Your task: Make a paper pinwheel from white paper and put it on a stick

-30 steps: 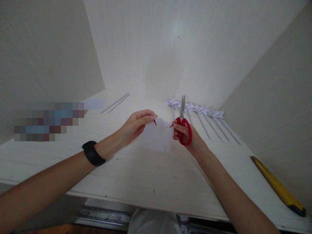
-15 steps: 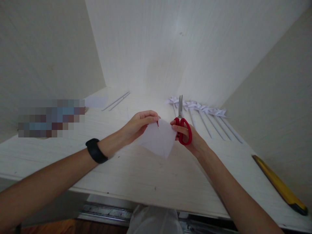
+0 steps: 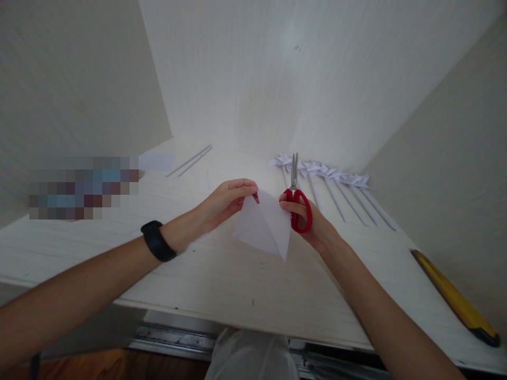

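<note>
A thin white sheet of paper (image 3: 264, 227) hangs creased above the table, between my two hands. The fingertips of my left hand (image 3: 229, 199) pinch its upper left part; a slit or gap shows at the top near them. My right hand (image 3: 317, 224) has red-handled scissors (image 3: 304, 208) hooked on it, blades pointing away from me and close together. Thumb and fingers of that same hand also grip the paper's right edge. A black band circles my left wrist.
Several white paper pinwheels (image 3: 317, 170) on sticks lie in a row at the back right. Two thin white sticks (image 3: 190, 160) and a flat paper piece (image 3: 156, 161) lie at the back left. A yellow tool with a black end (image 3: 455, 298) rests at right; pixelated items (image 3: 85, 187) sit left.
The paper has swung and turned a little, its lower corner shifting right, and a fold line now shows across it. Both hands keep their hold, nearly in place.
</note>
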`<state>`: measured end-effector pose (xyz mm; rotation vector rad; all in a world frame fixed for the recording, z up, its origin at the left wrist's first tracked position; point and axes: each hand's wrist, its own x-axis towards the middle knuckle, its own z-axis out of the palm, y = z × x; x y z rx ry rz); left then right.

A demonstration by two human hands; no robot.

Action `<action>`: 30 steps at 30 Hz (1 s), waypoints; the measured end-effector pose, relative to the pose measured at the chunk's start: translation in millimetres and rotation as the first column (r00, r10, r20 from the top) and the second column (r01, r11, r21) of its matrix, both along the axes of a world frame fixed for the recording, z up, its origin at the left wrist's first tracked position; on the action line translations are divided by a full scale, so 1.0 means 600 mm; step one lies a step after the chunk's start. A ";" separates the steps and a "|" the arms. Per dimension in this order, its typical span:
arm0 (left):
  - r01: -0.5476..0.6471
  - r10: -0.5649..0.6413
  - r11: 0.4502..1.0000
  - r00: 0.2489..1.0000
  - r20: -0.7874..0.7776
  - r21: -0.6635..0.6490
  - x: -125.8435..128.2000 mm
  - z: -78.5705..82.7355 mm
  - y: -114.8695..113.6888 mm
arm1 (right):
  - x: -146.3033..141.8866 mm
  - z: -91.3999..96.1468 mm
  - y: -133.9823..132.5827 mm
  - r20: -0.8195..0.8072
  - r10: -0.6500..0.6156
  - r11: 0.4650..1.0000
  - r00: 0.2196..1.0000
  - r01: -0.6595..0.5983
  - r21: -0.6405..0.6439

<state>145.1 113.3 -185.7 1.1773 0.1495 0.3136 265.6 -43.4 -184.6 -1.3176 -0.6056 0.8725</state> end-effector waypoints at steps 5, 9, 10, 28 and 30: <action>-0.039 0.039 0.999 0.999 -0.002 -0.019 0.000 0.003 0.000 | 0.006 -0.008 0.002 -0.008 -0.008 1.000 1.000 0.008 0.026; -0.006 0.006 1.000 1.000 -0.012 0.014 0.001 0.000 0.002 | 0.015 -0.010 0.001 -0.001 -0.046 0.996 0.999 0.046 0.073; 0.008 -0.008 1.000 1.000 -0.009 0.030 0.002 0.000 0.001 | 0.017 -0.010 0.001 0.002 -0.058 0.995 0.998 0.057 0.076; -0.140 0.159 0.906 0.987 -0.014 0.399 -0.002 0.012 -0.003 | 0.013 -0.002 -0.001 0.073 -0.081 0.996 0.994 0.079 0.028; -0.111 0.142 0.913 0.989 -0.050 0.393 -0.002 0.012 -0.004 | 0.011 -0.001 -0.001 0.066 -0.066 0.998 0.996 0.065 0.024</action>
